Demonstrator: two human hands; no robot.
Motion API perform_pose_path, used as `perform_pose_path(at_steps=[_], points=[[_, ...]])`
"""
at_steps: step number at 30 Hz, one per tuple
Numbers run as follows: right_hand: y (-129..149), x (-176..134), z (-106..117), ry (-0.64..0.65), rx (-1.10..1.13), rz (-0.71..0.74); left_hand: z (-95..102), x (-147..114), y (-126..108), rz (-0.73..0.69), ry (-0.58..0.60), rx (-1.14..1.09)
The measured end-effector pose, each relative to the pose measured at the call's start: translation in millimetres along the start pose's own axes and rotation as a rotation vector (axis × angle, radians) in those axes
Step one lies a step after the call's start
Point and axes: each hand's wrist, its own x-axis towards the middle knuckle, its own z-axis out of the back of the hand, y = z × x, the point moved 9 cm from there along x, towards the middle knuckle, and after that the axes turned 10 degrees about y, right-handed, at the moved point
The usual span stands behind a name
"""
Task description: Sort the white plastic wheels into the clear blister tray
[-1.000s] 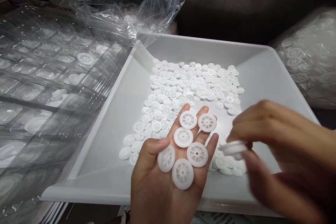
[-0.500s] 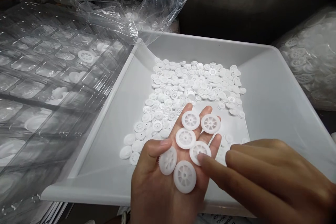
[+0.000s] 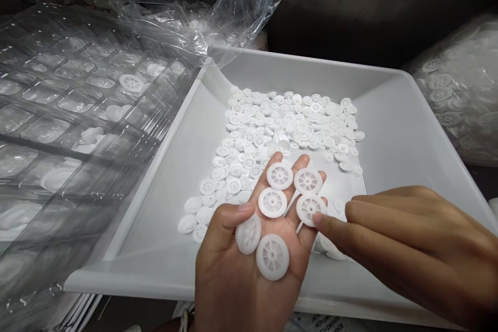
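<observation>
My left hand [image 3: 249, 275] lies palm up above the bin, bearing several white plastic gear wheels with spokes. One gear wheel [image 3: 248, 234], its toothed edge showing, leans by the thumb; a larger one [image 3: 273, 257] rests on the palm. Others lie along the fingers, such as the gear wheel [image 3: 279, 176] near the index fingertip. My right hand [image 3: 397, 238] reaches in from the right, its index fingertip on the lower edge of a gear wheel [image 3: 310, 208]. Its other fingers are curled in, and whatever they may hold is hidden, as is the thumb.
A grey-white bin [image 3: 155, 187] holds many loose white wheels [image 3: 288, 119] beneath my hands. Clear plastic trays [image 3: 58, 93] with pockets, some containing white parts, stand left. A clear bag [image 3: 241, 5] hangs over the back left corner; another bag of wheels [image 3: 462, 88] is at right.
My right index finger has moved right and slightly up, and the gear wheel under it has slid the same way, farther from the palm's middle. The other wheels have kept their places on my left hand.
</observation>
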Motion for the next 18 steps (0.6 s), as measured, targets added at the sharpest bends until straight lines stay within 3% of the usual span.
perform_pose_path(at_steps=[13, 18], points=[[-6.7, -2.3, -3.8, 0.024, 0.051, 0.003, 0.2, 0.2, 0.6, -0.008, -0.026, 0.039], [-9.4, -4.4, -4.2, 0.034, -0.051, 0.025, 5.4, -2.6, 1.1, 0.006, -0.035, 0.033]])
